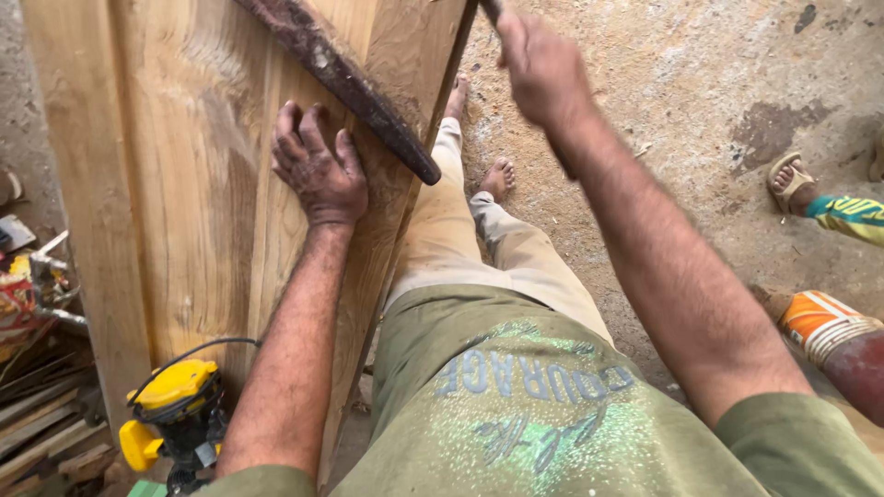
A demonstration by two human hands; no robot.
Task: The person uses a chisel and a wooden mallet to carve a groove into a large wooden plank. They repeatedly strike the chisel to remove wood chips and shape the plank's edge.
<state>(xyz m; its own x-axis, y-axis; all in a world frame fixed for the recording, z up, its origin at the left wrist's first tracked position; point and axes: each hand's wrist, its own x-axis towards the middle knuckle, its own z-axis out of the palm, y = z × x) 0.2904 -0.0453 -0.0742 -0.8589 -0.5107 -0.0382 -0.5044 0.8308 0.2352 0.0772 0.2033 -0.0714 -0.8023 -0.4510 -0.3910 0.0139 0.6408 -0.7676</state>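
The person wears an olive-green short-sleeved shirt (516,405) with faded print and sawdust specks, light khaki trousers (460,239), and goes barefoot.

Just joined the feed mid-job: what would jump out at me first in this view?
The pale wooden panel fills the left half, with the left hand pressed flat on it beside a dark, rusty metal bar lying slantwise across the wood. The right hand is raised at top centre, shut on a dark handle that runs out of frame. At lower left stands a yellow and black power tool.
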